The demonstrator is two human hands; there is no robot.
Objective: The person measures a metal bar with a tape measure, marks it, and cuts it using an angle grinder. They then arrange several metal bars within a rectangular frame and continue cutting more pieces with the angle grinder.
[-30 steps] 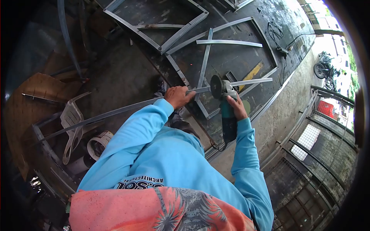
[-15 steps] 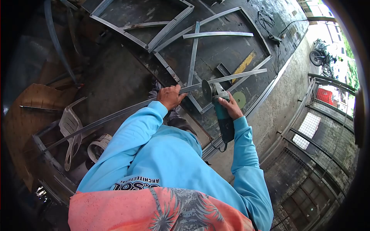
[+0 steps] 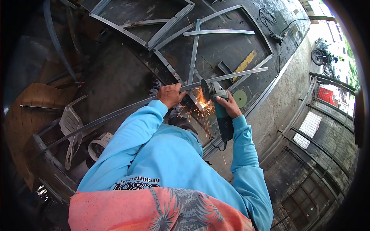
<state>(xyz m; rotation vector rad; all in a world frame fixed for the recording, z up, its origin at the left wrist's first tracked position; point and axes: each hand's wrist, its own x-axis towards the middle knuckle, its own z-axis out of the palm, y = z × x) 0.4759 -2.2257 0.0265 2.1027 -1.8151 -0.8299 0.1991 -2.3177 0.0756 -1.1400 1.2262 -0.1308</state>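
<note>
My left hand (image 3: 170,94) grips a long metal bar (image 3: 115,112) that runs from lower left to upper right above the floor. My right hand (image 3: 228,106) holds a teal angle grinder (image 3: 220,111) by its body. The grinder's disc (image 3: 205,89) touches the bar just right of my left hand, and orange sparks (image 3: 200,106) spray downward from the contact. Both arms are in light blue sleeves.
Welded metal frames (image 3: 169,27) lie on the dark floor ahead, with a yellow strip (image 3: 246,61) and a loose green disc (image 3: 239,98). A white plastic chair (image 3: 71,127) lies at left. A power cord and socket (image 3: 276,37), a concrete ledge, railings and a motorcycle (image 3: 320,57) are at right.
Sparks now fly where the grinder disc meets the bar; half a second ago there were none. Both hands hold nearly the same position as half a second ago.
</note>
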